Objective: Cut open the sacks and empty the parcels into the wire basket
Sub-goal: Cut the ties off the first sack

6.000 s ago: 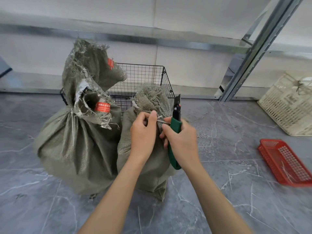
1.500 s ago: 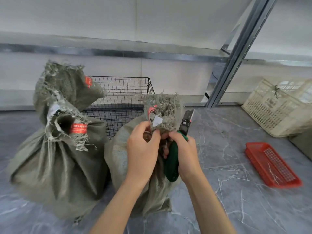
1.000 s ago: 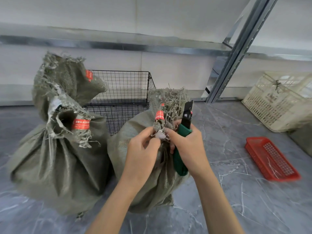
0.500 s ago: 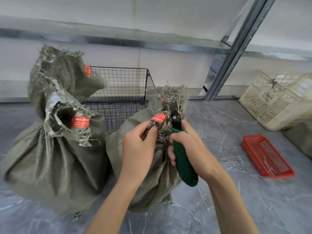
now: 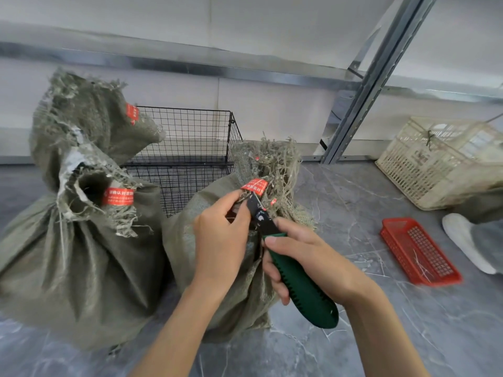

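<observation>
Right now the job is at the cutting step: the tie on the neck of the small sack (image 5: 179, 240) is being cut. No parcels have come out yet, so I think the task is near its start. The left hand (image 5: 220, 235) pinches the bunched neck just under the red tag (image 5: 254, 186), with its fingers curled on the cloth. The right hand (image 5: 313, 257) is wrapped round the green handle of the knife (image 5: 299, 287). The dark blade pokes up into the neck, right beside the left fingertips (image 5: 239, 210). The small sack stands on the floor (image 5: 353, 186), under both hands, and touches a bigger sack (image 5: 68, 268) on its left. The wire basket (image 5: 190, 137) stands just behind the sacks, and I can see no parcels in it. Next, I think the blade must slice through the tie and move away from the left fingers, because they are very close to the sharp edge. After that the neck can be pulled wide and the sack tipped over the basket rim. The bigger sack and another sack (image 5: 89, 123) behind it are tied shut too.
</observation>
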Motion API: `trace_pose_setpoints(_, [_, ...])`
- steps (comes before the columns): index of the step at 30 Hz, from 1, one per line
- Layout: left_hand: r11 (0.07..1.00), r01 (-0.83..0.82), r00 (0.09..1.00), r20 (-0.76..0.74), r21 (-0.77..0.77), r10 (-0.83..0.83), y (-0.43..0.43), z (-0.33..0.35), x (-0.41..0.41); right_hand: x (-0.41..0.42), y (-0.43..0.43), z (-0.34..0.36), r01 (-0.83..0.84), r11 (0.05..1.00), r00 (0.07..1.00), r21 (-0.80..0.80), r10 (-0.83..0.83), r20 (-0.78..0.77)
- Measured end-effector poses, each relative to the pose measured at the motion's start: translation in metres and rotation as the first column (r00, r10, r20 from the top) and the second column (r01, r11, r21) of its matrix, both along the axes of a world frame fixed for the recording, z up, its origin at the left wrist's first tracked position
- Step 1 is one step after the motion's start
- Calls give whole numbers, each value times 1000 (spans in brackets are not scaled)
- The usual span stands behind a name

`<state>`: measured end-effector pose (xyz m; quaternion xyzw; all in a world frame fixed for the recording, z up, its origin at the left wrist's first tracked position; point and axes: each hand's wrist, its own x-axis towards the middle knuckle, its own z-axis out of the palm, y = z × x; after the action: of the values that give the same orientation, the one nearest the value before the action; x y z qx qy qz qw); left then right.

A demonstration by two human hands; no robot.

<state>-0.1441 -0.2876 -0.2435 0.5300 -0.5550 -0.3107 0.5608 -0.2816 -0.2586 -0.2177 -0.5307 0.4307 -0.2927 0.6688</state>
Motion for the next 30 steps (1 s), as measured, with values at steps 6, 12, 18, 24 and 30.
trace_pose_setpoints(6, [1000, -5, 1000, 5, -21, 5, 0, -1, -1, 1, 0, 2, 63, 998, 998, -9, -63, -17])
trace_pose_setpoints(12, [998, -35, 998, 49, -59, 38, 3, 0, -2, -1, 1, 6, 72, 997, 997, -29, -73, -41])
trace_pose_setpoints(18, [995, -45, 997, 54, -93, 50, 5, 3, -2, -3, 5, 10, 13, 1000, 998, -4, -13, -62])
trace_pose_setpoints(24, [996, -34, 997, 73, -80, 39, 6, 3, 0, -3, 4, 7, -4, 1000, 998, 13, 5, -70])
trace_pose_setpoints(30, [993, -32, 995, 87, -117, 42, 8, 5, 0, 1, 3, 7, 57, 998, 996, -9, -58, -67])
